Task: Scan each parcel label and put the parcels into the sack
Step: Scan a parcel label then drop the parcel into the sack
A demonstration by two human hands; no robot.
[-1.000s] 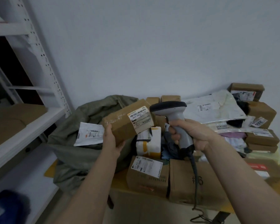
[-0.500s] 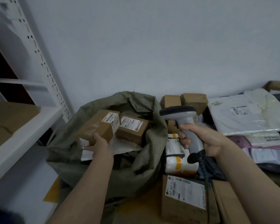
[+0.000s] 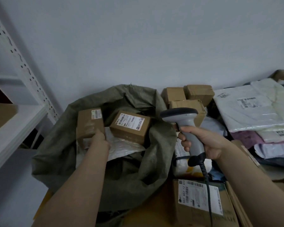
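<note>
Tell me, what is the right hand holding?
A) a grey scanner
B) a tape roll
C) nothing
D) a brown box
A: the right hand grips the grey scanner by its handle; the left hand holds a box in the sack.

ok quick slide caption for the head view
Left hand holds a brown parcel inside the green sack; right hand grips the scanner.

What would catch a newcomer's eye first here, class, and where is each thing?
The green sack gapes at centre left, and the left hand holds a box inside its mouth beside a labelled box. The right hand grips a grey scanner just right of the sack. Pale mailers pile up at far right.
</note>
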